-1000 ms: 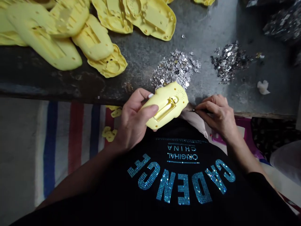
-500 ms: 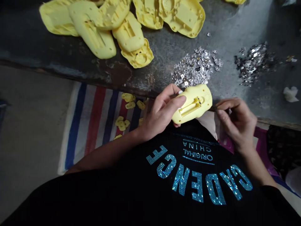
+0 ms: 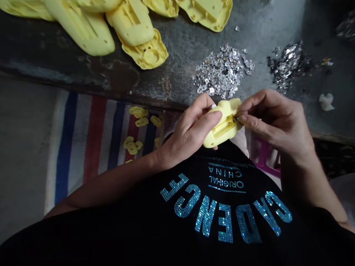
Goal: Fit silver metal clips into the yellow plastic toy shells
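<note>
A yellow plastic shell (image 3: pixel 219 137) with a long slot is gripped by my left hand (image 3: pixel 194 129), thumb on its face and fingers behind. My right hand (image 3: pixel 274 120) is pinched at the slot's right end, holding a small dark piece (image 3: pixel 235 118) between thumb and forefinger, too small to make out well. Just beyond the shell, on the dark table, lies a heap of small silvery metal pieces (image 3: pixel 223 70).
More yellow shells (image 3: pixel 133 26) lie at the table's (image 3: pixel 177 55) back left. A second metal heap (image 3: pixel 290 62) and a white scrap (image 3: pixel 326 102) are to the right. Small yellow parts (image 3: pixel 133 145) rest on a striped sheet (image 3: pixel 94 136) below the table edge.
My right hand has moved left from beside the shell onto its slot, with fingertips now against it. The view has shifted, so the table items appear further left and higher.
</note>
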Demonstrator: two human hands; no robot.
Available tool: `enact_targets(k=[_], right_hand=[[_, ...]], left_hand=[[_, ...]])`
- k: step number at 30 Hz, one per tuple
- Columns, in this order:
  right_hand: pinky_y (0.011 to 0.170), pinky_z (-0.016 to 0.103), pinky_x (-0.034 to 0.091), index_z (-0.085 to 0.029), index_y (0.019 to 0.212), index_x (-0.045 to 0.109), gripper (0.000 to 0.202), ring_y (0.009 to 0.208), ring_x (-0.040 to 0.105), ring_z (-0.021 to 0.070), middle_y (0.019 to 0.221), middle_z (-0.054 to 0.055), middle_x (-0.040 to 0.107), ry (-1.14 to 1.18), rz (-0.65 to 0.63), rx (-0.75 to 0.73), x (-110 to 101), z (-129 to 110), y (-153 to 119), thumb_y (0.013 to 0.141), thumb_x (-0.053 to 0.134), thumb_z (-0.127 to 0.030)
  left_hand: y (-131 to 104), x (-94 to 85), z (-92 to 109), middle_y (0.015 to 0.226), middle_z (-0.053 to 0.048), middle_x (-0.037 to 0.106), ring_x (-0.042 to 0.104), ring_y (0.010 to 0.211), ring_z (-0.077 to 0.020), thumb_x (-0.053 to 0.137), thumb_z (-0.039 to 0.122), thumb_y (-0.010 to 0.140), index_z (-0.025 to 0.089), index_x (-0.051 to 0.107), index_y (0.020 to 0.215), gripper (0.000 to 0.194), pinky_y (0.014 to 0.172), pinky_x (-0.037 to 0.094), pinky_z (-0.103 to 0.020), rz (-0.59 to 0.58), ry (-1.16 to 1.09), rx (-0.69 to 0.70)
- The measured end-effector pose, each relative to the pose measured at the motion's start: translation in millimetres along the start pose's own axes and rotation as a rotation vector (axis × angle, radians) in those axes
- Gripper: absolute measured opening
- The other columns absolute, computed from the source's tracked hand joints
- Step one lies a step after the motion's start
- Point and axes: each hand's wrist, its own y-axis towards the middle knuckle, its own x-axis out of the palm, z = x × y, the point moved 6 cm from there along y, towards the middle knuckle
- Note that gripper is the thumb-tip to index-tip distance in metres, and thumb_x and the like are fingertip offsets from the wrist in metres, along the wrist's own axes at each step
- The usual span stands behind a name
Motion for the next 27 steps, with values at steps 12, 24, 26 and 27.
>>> enact_targets(k=[12, 24, 26, 27], right_hand=[[0.057, 0.041, 0.056, -0.036, 0.095, 0.073, 0.025, 0.071, 0.068, 0.0223, 0.089, 0.000, 0.077, -0.072, -0.067, 0.026, -4.2, -6.9, 10.0, 0.088, 0.098, -0.039], [0.058, 0.046, 0.055, -0.037, 0.095, 0.076, 0.025, 0.067, 0.069, 0.0237, 0.088, -0.001, 0.078, -0.035, 0.020, -0.007, -6.2, -6.2, 4.3, 0.089, 0.100, -0.034], [0.061, 0.047, 0.059, -0.039, 0.096, 0.077, 0.023, 0.071, 0.073, 0.0256, 0.091, -0.001, 0.080, -0.042, 0.072, -0.046, -6.8, -7.3, -1.5, 0.090, 0.098, -0.032], [0.065, 0.049, 0.061, -0.040, 0.098, 0.078, 0.021, 0.076, 0.075, 0.0268, 0.094, 0.000, 0.081, -0.076, 0.097, -0.072, -6.4, -9.0, -5.2, 0.092, 0.096, -0.032]], left_hand=[[-4.2, 5.2, 0.1, 0.082, 0.003, 0.062, 0.069, 0.062, -0.0141, 0.081, 0.036, 0.101, 0.022, 0.060, 0.095, 0.026, 0.046, 0.056, -0.021, 0.038, -0.041, -0.008], [0.6, 5.2, -6.2, 0.083, 0.001, 0.067, 0.074, 0.062, -0.0186, 0.081, 0.034, 0.098, 0.022, 0.059, 0.094, 0.025, 0.045, 0.059, -0.026, 0.048, -0.150, -0.049], [2.9, 6.5, -5.4, 0.081, 0.001, 0.068, 0.074, 0.059, -0.0191, 0.077, 0.034, 0.099, 0.022, 0.058, 0.094, 0.024, 0.043, 0.061, -0.028, 0.030, -0.146, -0.031], [4.0, 7.2, -5.3, 0.080, 0.001, 0.069, 0.075, 0.058, -0.0194, 0.076, 0.034, 0.100, 0.022, 0.057, 0.093, 0.024, 0.043, 0.061, -0.028, 0.022, -0.143, -0.028]])
